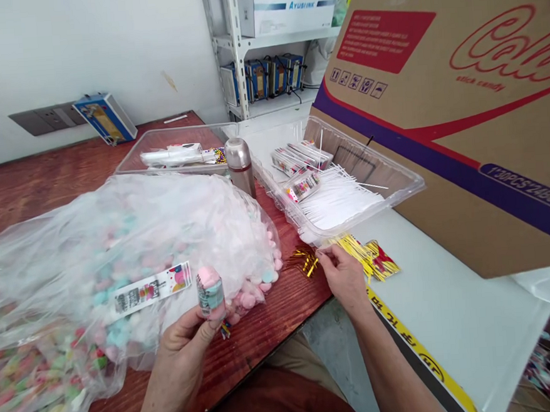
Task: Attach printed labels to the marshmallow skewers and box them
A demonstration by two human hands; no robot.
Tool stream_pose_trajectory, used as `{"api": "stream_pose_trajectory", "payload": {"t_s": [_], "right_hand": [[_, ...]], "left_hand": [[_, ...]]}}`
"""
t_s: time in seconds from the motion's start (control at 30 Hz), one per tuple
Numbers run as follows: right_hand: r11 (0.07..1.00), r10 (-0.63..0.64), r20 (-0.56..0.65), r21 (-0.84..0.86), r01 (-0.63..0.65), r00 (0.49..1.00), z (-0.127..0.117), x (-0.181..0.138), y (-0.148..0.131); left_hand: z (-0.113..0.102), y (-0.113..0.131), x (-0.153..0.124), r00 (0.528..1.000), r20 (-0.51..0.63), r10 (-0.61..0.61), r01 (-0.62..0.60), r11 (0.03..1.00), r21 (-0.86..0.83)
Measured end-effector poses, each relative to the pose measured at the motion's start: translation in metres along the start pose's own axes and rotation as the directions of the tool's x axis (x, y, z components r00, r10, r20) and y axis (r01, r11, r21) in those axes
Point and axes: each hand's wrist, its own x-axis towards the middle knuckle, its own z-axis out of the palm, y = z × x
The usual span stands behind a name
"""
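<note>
My left hand (185, 347) is closed round a small printed see-through candy bag (210, 295), with pink and pale blue marshmallows inside, held upright above the wooden table. At the table's edge, my right hand (344, 275) pinches a gold twist tie (312, 267) between thumb and fingertips. More gold twist ties (356, 253) lie in a bunch just beyond that hand, partly over a red and yellow packet (383, 260). A flat printed bag (151, 290) rests on the large plastic sack of marshmallows (173, 225) left of my hands.
Beyond my right hand, a see-through tray (408, 184) holds white sticks (331, 196) and small packed bags. A metal flask (240, 164) stands beside another tray (134, 153). A big cardboard box (438, 113) leans at right. Colourful candies (37, 379) fill a sack at lower left.
</note>
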Motion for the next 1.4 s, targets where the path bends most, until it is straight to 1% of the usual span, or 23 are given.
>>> {"api": "stream_pose_trajectory", "payload": {"t_s": [0.07, 0.13, 0.2, 0.27, 0.33, 0.37, 0.43, 0.5, 0.57, 0.63, 0.73, 0.83, 0.9, 0.97, 1.0, 1.03, 1.07, 1.1, 1.17, 1.2, 1.27, 1.33, 1.4], "right_hand": [[0.997, 0.005, -0.041, 0.071, -0.002, 0.999, -0.004, -0.007, -0.002], [0.993, 0.003, -0.076, 0.121, 0.007, 0.997, -0.006, -0.017, -0.01], [0.99, -0.049, -0.123, 0.123, 0.064, 0.991, -0.008, -0.029, -0.023], [0.969, -0.231, -0.164, 0.045, 0.241, 0.959, -0.009, -0.039, -0.039], [0.873, -0.488, -0.138, -0.071, 0.482, 0.862, -0.008, -0.046, -0.058], [0.803, -0.595, -0.104, -0.114, 0.585, 0.797, -0.006, -0.048, -0.067], [0.686, -0.725, -0.042, -0.135, 0.715, 0.687, -0.001, -0.051, -0.085], [0.601, -0.797, -0.01, -0.103, 0.792, 0.604, 0.005, -0.056, -0.1], [0.538, -0.843, 0.013, -0.038, 0.842, 0.538, 0.013, -0.063, -0.109], [0.499, -0.866, 0.027, 0.013, 0.866, 0.499, 0.021, -0.071, -0.113], [0.478, -0.878, 0.006, 0.055, 0.877, 0.479, 0.031, -0.079, -0.112], [0.484, -0.873, -0.033, 0.075, 0.872, 0.487, 0.039, -0.082, -0.112], [0.508, -0.855, -0.071, 0.085, 0.857, 0.514, 0.044, -0.082, -0.114], [0.565, -0.808, -0.114, 0.134, 0.814, 0.579, 0.049, -0.082, -0.119], [0.607, -0.765, -0.127, 0.187, 0.772, 0.632, 0.052, -0.082, -0.122], [0.658, -0.704, -0.127, 0.256, 0.709, 0.699, 0.055, -0.082, -0.125], [0.708, -0.627, -0.112, 0.331, 0.624, 0.771, 0.057, -0.082, -0.129], [0.748, -0.544, -0.084, 0.403, 0.527, 0.835, 0.059, -0.082, -0.132], [0.789, -0.391, 0.002, 0.515, 0.334, 0.92, 0.061, -0.081, -0.139], [0.796, -0.337, 0.061, 0.552, 0.25, 0.939, 0.061, -0.08, -0.142], [0.793, -0.292, 0.165, 0.592, 0.143, 0.942, 0.06, -0.078, -0.145], [0.802, -0.291, 0.202, 0.585, 0.122, 0.935, 0.059, -0.076, -0.144], [0.817, -0.312, 0.182, 0.552, 0.166, 0.933, 0.058, -0.076, -0.142]], "left_hand": [[-0.007, 0.005, 0.001, 0.995, 0.008, 0.1, -0.1, 0.985, 0.137], [-0.013, 0.013, 0.001, 0.971, 0.041, 0.234, -0.234, 0.912, 0.338], [-0.015, 0.022, -0.002, 0.922, 0.139, 0.363, -0.38, 0.768, 0.515], [-0.012, 0.029, -0.007, 0.853, 0.267, 0.449, -0.508, 0.595, 0.623], [-0.004, 0.031, -0.014, 0.801, 0.363, 0.475, -0.573, 0.435, 0.695], [0.0, 0.031, -0.018, 0.792, 0.393, 0.467, -0.579, 0.372, 0.726], [0.007, 0.028, -0.022, 0.794, 0.426, 0.434, -0.57, 0.288, 0.769], [0.01, 0.025, -0.024, 0.798, 0.421, 0.431, -0.556, 0.257, 0.79], [0.01, 0.023, -0.023, 0.804, 0.363, 0.471, -0.525, 0.277, 0.805], [0.006, 0.022, -0.023, 0.812, 0.272, 0.517, -0.484, 0.333, 0.81], [0.001, 0.021, -0.022, 0.822, 0.185, 0.539, -0.453, 0.422, 0.785], [-0.002, 0.023, -0.022, 0.827, 0.14, 0.545, -0.463, 0.518, 0.719], [0.0, 0.024, -0.022, 0.846, 0.036, 0.532, -0.436, 0.65, 0.622], [0.003, 0.026, -0.02, 0.905, -0.106, 0.413, -0.341, 0.85, 0.401], [0.006, 0.026, -0.018, 0.94, -0.15, 0.307, -0.27, 0.937, 0.222], [0.009, 0.026, -0.017, 0.97, -0.153, 0.19, -0.19, 0.982, 0.015], [0.012, 0.025, -0.015, 0.989, -0.118, 0.087, -0.108, 0.975, -0.192], [0.014, 0.024, -0.013, 0.998, -0.061, 0.012, -0.034, 0.929, -0.369], [0.018, 0.021, -0.009, 0.998, 0.032, -0.052, 0.06, 0.815, -0.577], [0.019, 0.02, -0.008, 0.997, 0.053, -0.06, 0.08, 0.787, -0.612], [0.019, 0.017, -0.007, 0.998, 0.042, -0.038, 0.055, 0.823, -0.565], [0.016, 0.014, -0.007, 0.998, -0.023, 0.055, -0.06, 0.936, -0.347], [0.012, 0.011, -0.009, 0.968, -0.082, 0.236, -0.236, 0.972, 0.01]]}}
